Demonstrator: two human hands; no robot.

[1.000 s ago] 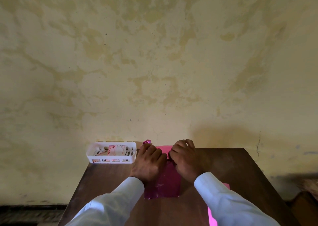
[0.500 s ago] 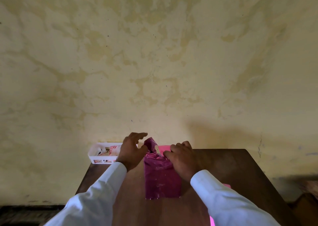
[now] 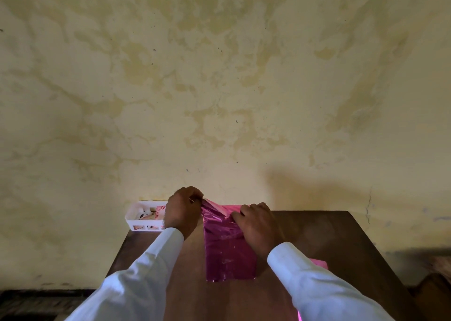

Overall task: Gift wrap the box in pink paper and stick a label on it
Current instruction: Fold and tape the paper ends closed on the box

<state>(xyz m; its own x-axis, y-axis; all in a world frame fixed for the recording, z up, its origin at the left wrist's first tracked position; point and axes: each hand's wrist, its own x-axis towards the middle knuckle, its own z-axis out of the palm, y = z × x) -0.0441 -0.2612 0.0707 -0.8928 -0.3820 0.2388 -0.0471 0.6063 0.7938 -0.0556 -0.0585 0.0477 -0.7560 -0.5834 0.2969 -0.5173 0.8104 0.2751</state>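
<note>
Head view: pinching flap of shiny magenta foil paper [image 3: 212, 205] with left hand [image 3: 183, 210], apparently gripping it with right hand [image 3: 259, 226], atop rectangular box [image 3: 229, 259] on dark wooden table [image 3: 329, 235]; closing far end, labelling pending.

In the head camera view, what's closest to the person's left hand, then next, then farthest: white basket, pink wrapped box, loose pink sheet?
1. The pink wrapped box: the left hand pinches its paper at the far end.
2. The white basket: just to that hand's left.
3. The loose pink sheet: far off on the near right.
</note>
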